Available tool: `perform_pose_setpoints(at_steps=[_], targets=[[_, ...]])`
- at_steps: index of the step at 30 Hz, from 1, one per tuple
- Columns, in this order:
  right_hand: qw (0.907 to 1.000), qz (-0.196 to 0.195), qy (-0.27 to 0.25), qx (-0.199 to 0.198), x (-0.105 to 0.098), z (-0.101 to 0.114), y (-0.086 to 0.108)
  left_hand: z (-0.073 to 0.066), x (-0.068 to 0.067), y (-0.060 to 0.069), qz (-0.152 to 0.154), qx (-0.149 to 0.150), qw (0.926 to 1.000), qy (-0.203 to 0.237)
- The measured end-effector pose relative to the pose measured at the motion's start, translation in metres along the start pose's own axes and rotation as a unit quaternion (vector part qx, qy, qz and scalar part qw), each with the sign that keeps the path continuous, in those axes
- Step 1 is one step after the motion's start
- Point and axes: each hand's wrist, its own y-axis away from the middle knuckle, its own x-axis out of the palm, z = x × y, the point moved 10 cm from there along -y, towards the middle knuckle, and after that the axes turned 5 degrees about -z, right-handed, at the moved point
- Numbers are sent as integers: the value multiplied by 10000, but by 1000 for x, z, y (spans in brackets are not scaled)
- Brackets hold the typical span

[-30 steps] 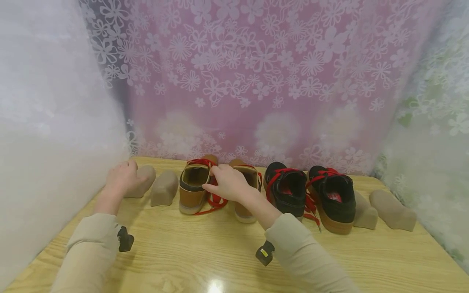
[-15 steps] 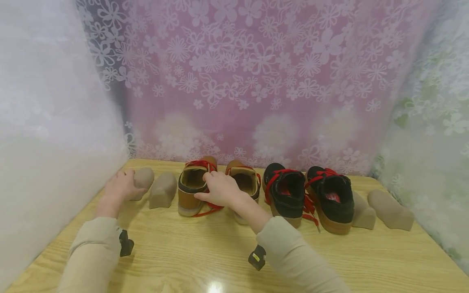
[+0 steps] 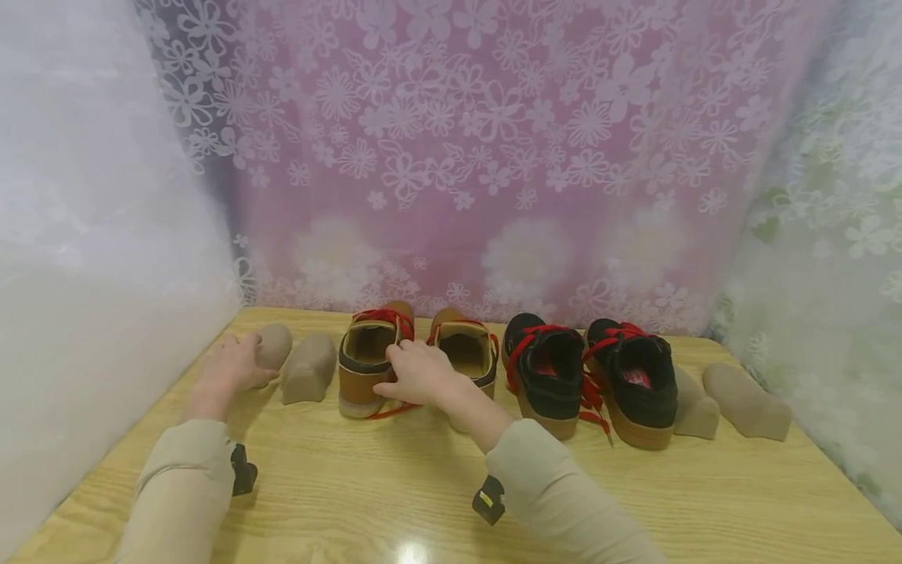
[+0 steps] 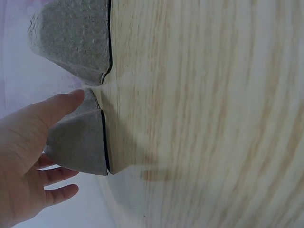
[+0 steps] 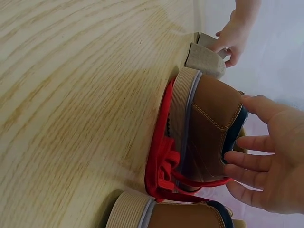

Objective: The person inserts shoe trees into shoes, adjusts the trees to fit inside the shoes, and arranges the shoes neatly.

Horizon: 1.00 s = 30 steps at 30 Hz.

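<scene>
My left hand (image 3: 229, 364) is at the left side of a grey-brown moulded pulp shoe insert (image 3: 273, 345). In the left wrist view its thumb and relaxed fingers (image 4: 61, 194) lie around that insert (image 4: 78, 142) without a visible squeeze; whether they touch it cannot be told. A second insert (image 3: 310, 368) stands just to the right. My right hand (image 3: 420, 374) hovers by the heel of a brown shoe with red laces (image 3: 358, 384), fingers loosely spread and holding nothing. Its mate, another brown shoe (image 3: 486, 364), is partly behind that hand.
Two black shoes with red laces, one nearer (image 3: 553, 384) and one farther right (image 3: 644, 392), share the row. Beyond them lie two more inserts, the outer one (image 3: 747, 399) by the right curtain. A pink flowered curtain (image 3: 423, 157) hangs behind the wooden table (image 3: 352, 486).
My right hand has drawn back leftward and toward me, uncovering more of the right brown shoe. My left hand has slid slightly back and down from on top of the leftmost insert.
</scene>
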Motion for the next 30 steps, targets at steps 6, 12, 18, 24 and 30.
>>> perform_pose_setpoints(at_steps=[6,12,18,24,30], targets=[[10000,51,-51,42,2,0,0,3,-1,-2,-8,70,9998,-207],[9999,-33,46,86,2,1,-1,-1,0,-3,62,170,9996,-219],[9996,-147,161,183,3,1,-3,-7,-1,-3,74,228,9994,-260],[9991,-196,249,276,4,1,-5,-7,4,-3,267,186,9993,-184],[9993,-199,149,272,6,1,-5,-8,5,-4,282,271,9989,-263]])
